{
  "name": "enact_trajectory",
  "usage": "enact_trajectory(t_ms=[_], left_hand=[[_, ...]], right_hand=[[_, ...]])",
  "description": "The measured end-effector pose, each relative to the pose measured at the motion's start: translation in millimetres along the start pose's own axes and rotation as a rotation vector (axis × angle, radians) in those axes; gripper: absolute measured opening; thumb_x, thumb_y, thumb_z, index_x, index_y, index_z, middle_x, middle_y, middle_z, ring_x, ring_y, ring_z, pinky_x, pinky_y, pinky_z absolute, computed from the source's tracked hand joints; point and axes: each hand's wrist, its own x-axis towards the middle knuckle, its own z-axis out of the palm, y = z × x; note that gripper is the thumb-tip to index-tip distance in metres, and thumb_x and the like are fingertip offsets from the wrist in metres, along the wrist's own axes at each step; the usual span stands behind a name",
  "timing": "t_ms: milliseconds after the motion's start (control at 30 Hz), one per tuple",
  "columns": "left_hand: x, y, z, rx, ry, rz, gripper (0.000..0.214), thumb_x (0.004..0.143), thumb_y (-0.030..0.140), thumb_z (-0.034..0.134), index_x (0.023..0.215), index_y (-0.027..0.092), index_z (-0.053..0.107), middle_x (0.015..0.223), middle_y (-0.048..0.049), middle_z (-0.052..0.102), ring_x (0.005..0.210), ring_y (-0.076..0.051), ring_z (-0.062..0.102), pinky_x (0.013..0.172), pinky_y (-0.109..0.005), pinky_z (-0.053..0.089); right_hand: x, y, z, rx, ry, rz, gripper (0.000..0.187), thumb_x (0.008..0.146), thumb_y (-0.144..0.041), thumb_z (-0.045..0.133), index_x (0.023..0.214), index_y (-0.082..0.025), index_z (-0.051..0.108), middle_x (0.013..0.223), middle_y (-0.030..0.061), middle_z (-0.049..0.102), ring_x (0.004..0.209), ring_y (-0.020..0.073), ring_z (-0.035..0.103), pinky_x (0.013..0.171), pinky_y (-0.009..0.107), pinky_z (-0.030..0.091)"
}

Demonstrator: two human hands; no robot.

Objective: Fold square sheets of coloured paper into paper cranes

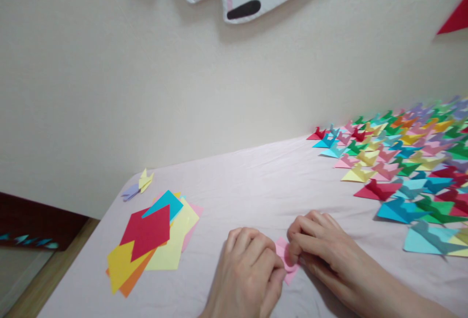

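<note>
A small piece of pink folded paper [281, 248] lies on the pale sheet, between my two hands near the bottom middle. My left hand [248, 267] is closed with curled fingers, its thumb and forefinger at the paper's left edge. From the right, my right hand [321, 249] pinches the same paper with thumb and fingertips. Parts of the paper are covered by my fingers, so its full shape is hidden.
Left of my hands lies a loose pile of coloured paper squares [149, 230]. Beyond it are yellow and purple folded papers [145, 180]. Rows of folded paper cranes [380, 188] fill the right side. A pale wall [219, 103] borders the sheet-covered surface [234, 196].
</note>
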Motion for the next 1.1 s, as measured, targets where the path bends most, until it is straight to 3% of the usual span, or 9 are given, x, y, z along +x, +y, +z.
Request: enact_trajectory(t_ms=[133, 367, 500, 1100], left_hand=[[1.4, 3.6, 3.4, 0.008, -0.006, -0.085, 0.015, 0.081, 0.005, 0.049, 0.078, 0.019, 0.052, 0.082, -0.0026, 0.060, 0.082, -0.020, 0.052, 0.072, -0.034, 0.040], [1.2, 4.8, 6.1, -0.057, -0.010, -0.198, 0.011, 0.082, 0.009, 0.050, 0.079, 0.019, 0.052, 0.087, -0.0042, 0.054, 0.085, -0.022, 0.050, 0.071, -0.035, 0.037], [1.0, 4.8, 6.0, -0.091, -0.049, -0.231, 0.009, 0.083, 0.011, 0.055, 0.080, 0.019, 0.051, 0.088, -0.0038, 0.054, 0.087, -0.022, 0.050, 0.073, -0.037, 0.037], [0.7, 7.2, 13.1, 0.047, -0.130, -0.288, 0.014, 0.082, 0.007, 0.051, 0.082, 0.020, 0.046, 0.092, -0.0032, 0.050, 0.089, -0.023, 0.045, 0.074, -0.039, 0.034]], right_hand=[[1.5, -6.2, -2.8, 0.000, -0.037, 0.052, 0.023, 0.086, -0.004, 0.051, 0.079, -0.023, 0.061, 0.087, 0.0018, 0.063, 0.085, 0.0197, 0.056, 0.076, 0.034, 0.044], [3.1, -6.8, 2.9, -0.032, -0.029, 0.105, 0.017, 0.089, -0.013, 0.057, 0.075, -0.023, 0.060, 0.084, 0.0017, 0.061, 0.083, 0.0210, 0.054, 0.075, 0.036, 0.043], [3.4, -7.9, 4.5, -0.056, -0.043, 0.121, 0.016, 0.089, -0.012, 0.054, 0.077, -0.022, 0.059, 0.084, 0.0022, 0.060, 0.083, 0.0214, 0.053, 0.076, 0.039, 0.043], [2.1, -4.6, 6.1, -0.094, -0.038, 0.120, 0.016, 0.092, -0.015, 0.050, 0.078, -0.021, 0.055, 0.085, 0.0036, 0.057, 0.083, 0.0214, 0.052, 0.074, 0.038, 0.043]])
